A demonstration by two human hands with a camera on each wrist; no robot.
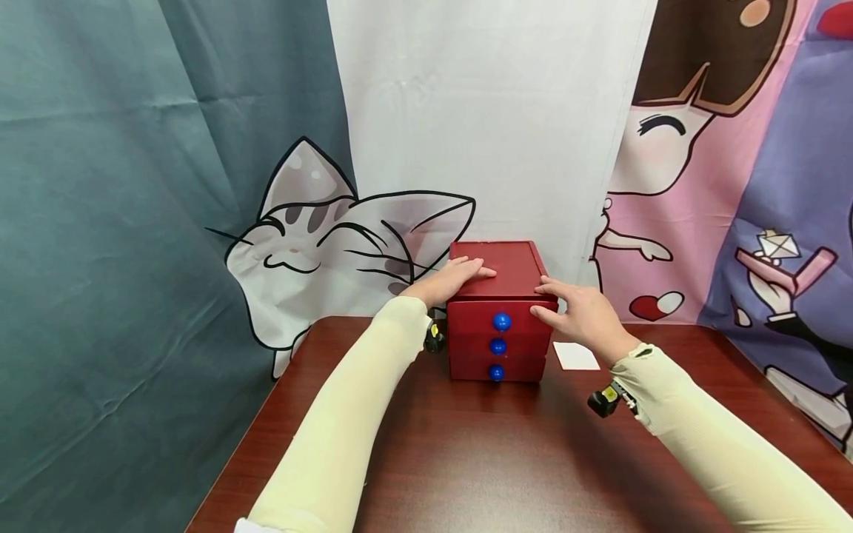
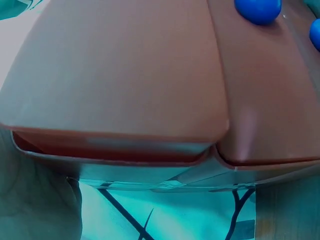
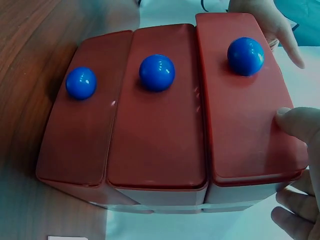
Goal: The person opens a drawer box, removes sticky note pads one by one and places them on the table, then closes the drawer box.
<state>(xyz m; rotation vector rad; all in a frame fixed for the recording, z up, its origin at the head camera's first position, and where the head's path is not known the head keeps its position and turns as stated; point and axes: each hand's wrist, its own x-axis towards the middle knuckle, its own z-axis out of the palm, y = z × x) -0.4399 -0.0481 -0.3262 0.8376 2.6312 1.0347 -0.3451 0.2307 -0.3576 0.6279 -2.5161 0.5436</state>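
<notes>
A small red chest of drawers (image 1: 509, 266) stands on the table, its three drawers facing me, each with a round blue knob. In the right wrist view the top drawer (image 3: 245, 130) juts out beyond the other two, and the left wrist view shows a narrow gap behind its front. My left hand (image 1: 453, 280) rests on the chest's top at the left, fingers extended. At the right, my right hand (image 1: 581, 314) has its thumb (image 3: 295, 121) against the top drawer's front and its fingers spread along the chest's upper right edge.
A white square of paper (image 1: 576, 356) lies on the brown table (image 1: 480, 451), just right of the chest. Behind, a printed curtain (image 1: 493, 118) hangs close to the chest's back. Both wrists carry small black cameras.
</notes>
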